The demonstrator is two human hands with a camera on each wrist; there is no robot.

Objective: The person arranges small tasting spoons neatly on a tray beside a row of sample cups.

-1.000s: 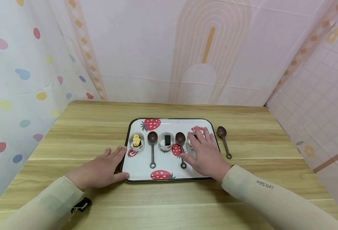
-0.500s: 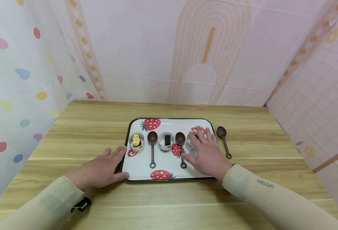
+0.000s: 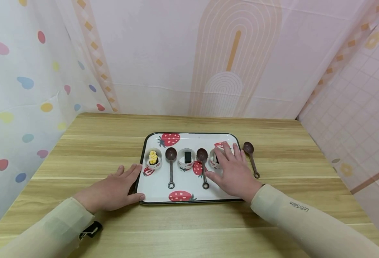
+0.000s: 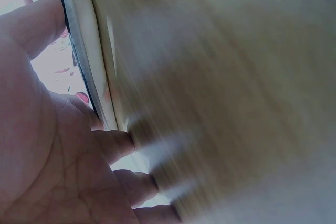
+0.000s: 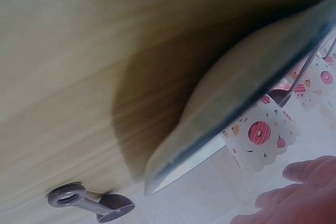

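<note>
A white tray with a strawberry print and dark rim lies on the table. In it stand three scalloped paper cups: a left cup holding a yellow-topped sushi piece, a middle cup with a dark-wrapped sushi piece, and a right cup, partly hidden. Two brown measuring spoons lie between the cups. My left hand rests at the tray's left edge, fingers extended. My right hand spreads its fingers over the right cup; whether it touches the cup is unclear.
Outside the tray, near its right edge, another brown measuring spoon lies on the wooden table. Patterned cloth hangs behind the table and along both sides.
My right hand has shifted slightly to the right, showing a little more of the right cup and its dark content. The left hand, tray and spoons stay where they were.
</note>
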